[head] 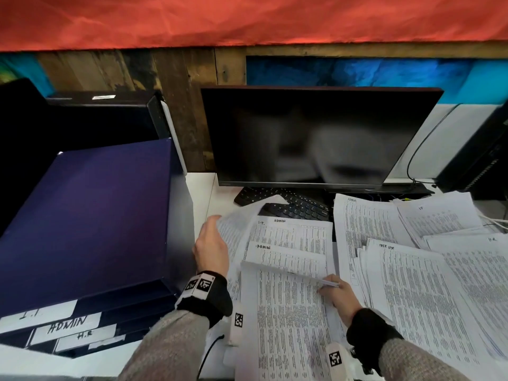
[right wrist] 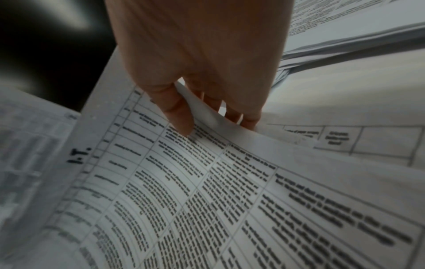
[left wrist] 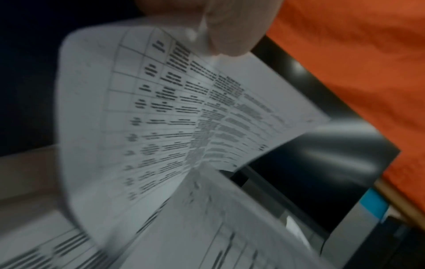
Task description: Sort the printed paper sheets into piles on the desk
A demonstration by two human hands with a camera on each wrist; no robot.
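Paper-white sheets in both hands. Right hand (right wrist: pixel 195 72) pinches the edge of an I.T. sheet (right wrist: pixel 207 191): thumb on top of the print, the other fingers curled under the lifted edge, seen plainly in the right wrist view. Left hand (head: pixel 211 243) has a second, curling sheet (left wrist: pixel 142 109) nipped at its top margin between fingertips; the page bows away and its lower part trails on the papers below. Motion blur, so the heading on that one cannot be read.

Outward: under the hands, two admin-marked sheets (head: pixel 291 237) lie overlapped near the keyboard (head: pixel 291 204). To the right, loose fanned piles (head: pixel 412 270) spread over the desk (head: pixel 202 193), with handwritten headings at their tops. At left, a dark blue tray stack (head: pixel 90 215) with labels reading I.T., ADMIN, H.R.

Judgement: the step is separating and routing single sheets by heading.
- Read the heading before releasing anything.
- Check that the right pinch has one sheet only; a thumb slide should split any stuck pair.
- Lay the left sheet down flat, edge first, so the curl does not drag neighbours.
- Square each pile; the fanned ones risk mixing.
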